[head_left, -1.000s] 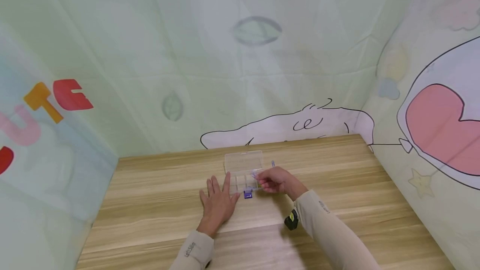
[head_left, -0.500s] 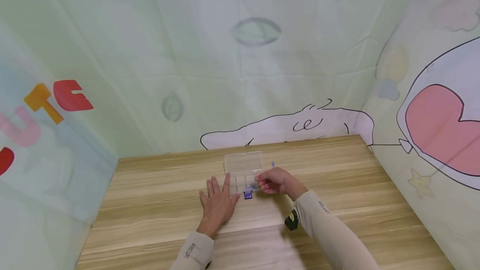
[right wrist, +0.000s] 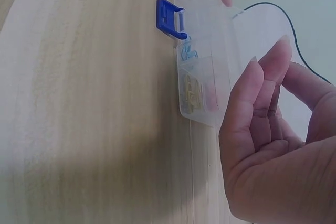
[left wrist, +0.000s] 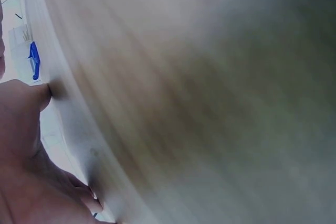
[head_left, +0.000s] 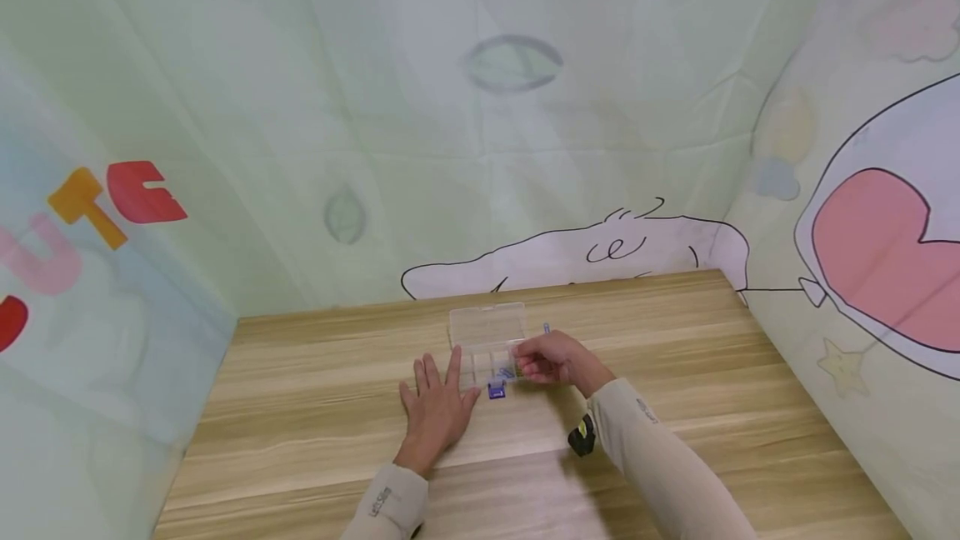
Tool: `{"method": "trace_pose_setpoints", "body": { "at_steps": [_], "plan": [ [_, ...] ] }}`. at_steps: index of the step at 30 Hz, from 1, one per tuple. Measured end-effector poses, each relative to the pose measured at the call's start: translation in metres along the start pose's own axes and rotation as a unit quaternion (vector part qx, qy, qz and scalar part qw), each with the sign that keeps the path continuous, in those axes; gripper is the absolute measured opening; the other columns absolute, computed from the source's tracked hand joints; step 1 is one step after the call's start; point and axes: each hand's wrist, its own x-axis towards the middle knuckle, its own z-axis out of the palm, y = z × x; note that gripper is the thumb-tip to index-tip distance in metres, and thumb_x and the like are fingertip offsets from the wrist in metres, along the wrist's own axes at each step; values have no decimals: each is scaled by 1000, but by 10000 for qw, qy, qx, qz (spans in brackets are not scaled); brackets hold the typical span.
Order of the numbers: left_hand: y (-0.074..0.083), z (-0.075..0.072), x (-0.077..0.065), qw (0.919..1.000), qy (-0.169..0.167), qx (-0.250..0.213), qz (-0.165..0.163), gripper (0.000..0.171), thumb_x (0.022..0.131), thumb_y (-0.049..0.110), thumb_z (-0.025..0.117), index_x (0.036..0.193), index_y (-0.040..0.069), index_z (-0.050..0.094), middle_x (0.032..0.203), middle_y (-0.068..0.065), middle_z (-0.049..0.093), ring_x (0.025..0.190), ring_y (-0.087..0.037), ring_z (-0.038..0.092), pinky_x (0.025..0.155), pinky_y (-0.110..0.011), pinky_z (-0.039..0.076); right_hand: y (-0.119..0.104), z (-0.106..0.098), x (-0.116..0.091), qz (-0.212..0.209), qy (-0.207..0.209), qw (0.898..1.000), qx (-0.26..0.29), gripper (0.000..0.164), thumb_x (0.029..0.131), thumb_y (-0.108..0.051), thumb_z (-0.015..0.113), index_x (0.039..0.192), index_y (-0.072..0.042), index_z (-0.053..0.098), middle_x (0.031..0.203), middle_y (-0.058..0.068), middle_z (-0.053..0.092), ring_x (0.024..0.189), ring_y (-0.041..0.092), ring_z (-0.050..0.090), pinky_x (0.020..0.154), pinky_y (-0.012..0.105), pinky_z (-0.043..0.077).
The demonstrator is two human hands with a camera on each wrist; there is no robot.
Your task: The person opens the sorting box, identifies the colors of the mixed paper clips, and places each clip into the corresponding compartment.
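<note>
A clear plastic divided box (head_left: 482, 367) stands with its lid (head_left: 487, 323) raised at the back and a blue latch (head_left: 497, 390) hanging at the front. My left hand (head_left: 437, 411) lies with fingers spread at its left side, index finger and thumb against the box. My right hand (head_left: 553, 359) is over the box's right end, fingers loosely bent; in the right wrist view nothing shows between them. Blue paper clips (right wrist: 189, 51) lie in one compartment. Yellow clips (right wrist: 192, 92) fill the end compartment, with something pink (right wrist: 211, 96) behind them.
One blue paper clip (head_left: 547, 328) lies on the wooden table (head_left: 315, 407), behind my right hand. The box stands near the table's back edge, by a printed cloth wall (head_left: 405, 148). A black device (head_left: 582, 436) is at my right wrist.
A bluish clip seen at my right fingertips a second ago is gone from them, and blue clips now lie in the compartment. My right hand has barely shifted; the left has stayed still.
</note>
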Motion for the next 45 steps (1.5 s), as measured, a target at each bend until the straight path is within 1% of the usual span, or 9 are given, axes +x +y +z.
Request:
{"method": "trace_pose_setpoints", "body": {
  "at_steps": [5,9,13,16,20,26,31,35,45],
  "plan": [
    [1,-1,0,10000,71,16,16,76,87,58,42,147,23,12,144,-29,14,131,-43,10,93,-69,10,-4,-3,2,-6,132,9999,64,22,82,-15,65,95,3,66,66,4,63,51,10,58,52,25,50],
    [1,-1,-1,10000,88,26,14,76,87,59,43,147,24,12,144,-29,14,131,-43,10,93,-69,11,-4,-8,4,17,274,9995,184,26,83,-18,65,97,3,66,73,6,65,53,10,57,52,24,50],
    [1,0,-1,10000,37,40,-5,76,87,59,43,147,24,12,144,-28,14,131,-43,10,93,-69,11,-4,-16,7,61,595,9972,455,28,83,-20,66,99,2,63,76,7,64,56,10,55,52,23,49],
    [2,0,-1,10000,20,9,-17,76,87,58,43,147,24,12,144,-28,13,131,-43,10,93,-69,10,-4,-23,9,59,845,9943,654,29,83,-20,66,102,1,60,74,5,62,56,10,54,53,23,48],
    [2,-1,0,10000,14,-9,-27,76,87,58,44,147,24,12,144,-28,13,132,-43,9,93,-69,10,-5,-33,12,36,992,9920,774,31,84,-19,64,107,1,58,72,2,61,55,9,53,53,23,46],
    [1,-1,1,10000,-5,57,-22,76,87,58,43,147,24,11,145,-28,12,132,-43,9,93,-69,9,-2,-43,14,-21,1362,9860,966,25,85,-16,63,103,1,59,69,2,62,54,9,54,54,24,47],
    [1,0,0,10000,30,60,10,76,87,59,42,147,24,11,144,-28,13,131,-43,10,93,-69,10,2,-44,14,-30,1728,9790,1084,20,84,-15,63,97,1,59,66,3,61,51,10,54,50,23,46],
    [0,1,0,9999,58,77,32,76,87,59,43,147,24,11,144,-29,13,131,-43,10,93,-69,11,4,-42,19,-97,1874,9760,1101,17,84,-14,63,94,-1,58,62,3,59,49,10,53,48,24,45],
    [0,-1,-1,9999,84,33,65,76,87,57,44,147,23,12,144,-29,14,131,-44,10,92,-70,10,9,-37,28,-269,2162,9723,850,22,81,-8,63,102,-2,61,56,3,57,45,11,55,46,28,48]
  ]
}}
